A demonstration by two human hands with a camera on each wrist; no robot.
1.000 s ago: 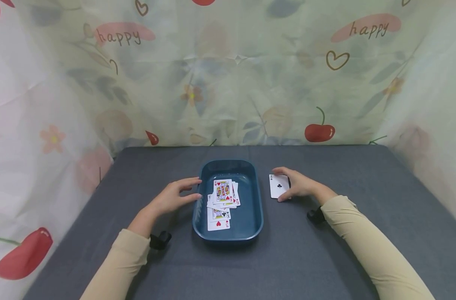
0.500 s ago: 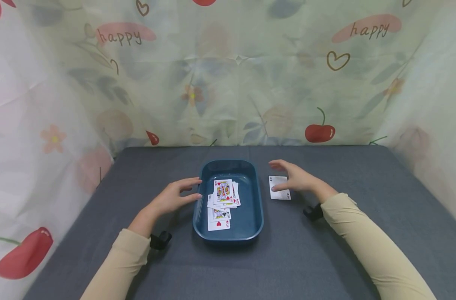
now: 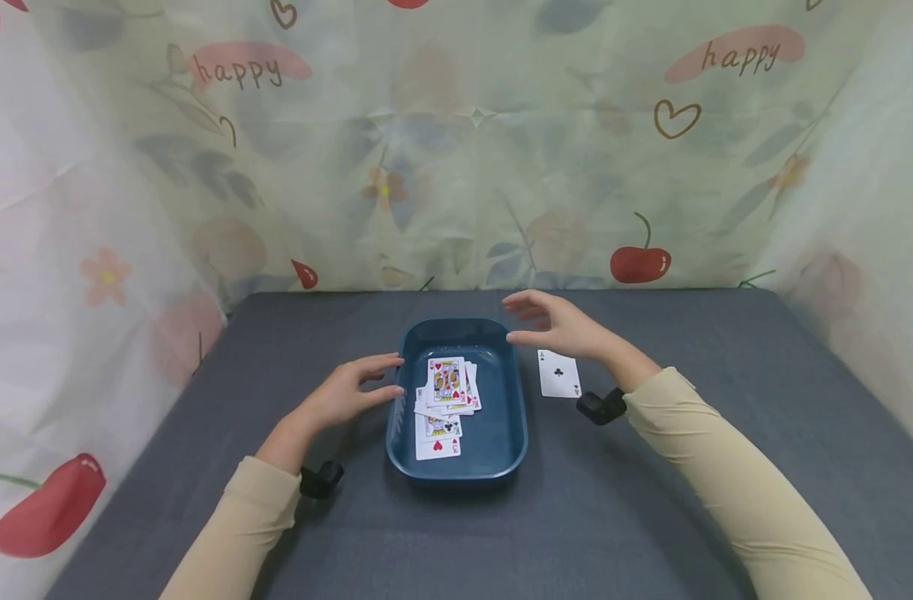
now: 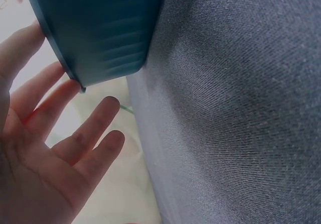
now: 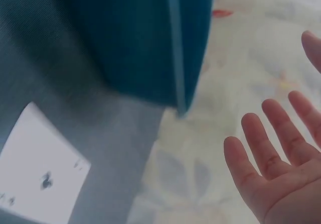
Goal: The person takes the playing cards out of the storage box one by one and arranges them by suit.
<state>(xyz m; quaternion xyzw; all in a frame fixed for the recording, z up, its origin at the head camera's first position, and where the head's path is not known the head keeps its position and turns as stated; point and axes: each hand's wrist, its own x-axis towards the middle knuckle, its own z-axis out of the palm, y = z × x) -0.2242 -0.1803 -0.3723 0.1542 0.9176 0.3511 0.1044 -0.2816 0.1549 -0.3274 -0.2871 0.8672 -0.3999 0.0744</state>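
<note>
A deep blue rectangular tray (image 3: 494, 446) stands mid-table with several face-up playing cards piled toward its left side, a king of hearts (image 3: 446, 382) on top. At the tray's left rim, my left hand (image 3: 343, 392) rests its fingertips and thumb. The left wrist view has those fingers (image 4: 50, 98) loosely spread along the tray's edge. Holding nothing, my right hand (image 3: 564, 327) hovers by the far right corner of the tray, its fingers relaxed and apart. An ace of clubs (image 3: 554, 387) lies face up on the cloth right of the tray, below that hand.
Dark grey cloth (image 3: 456, 542) covers the table. A patterned curtain (image 3: 471, 192) with cherries and flowers hangs behind it and at both sides. Each wrist bears a black camera, the right one (image 3: 602, 407) close beside the ace.
My right hand has let go of the ace of clubs, lifted, and moved left and away toward the tray's far right corner. The ace stays on the table; my left hand has not moved.
</note>
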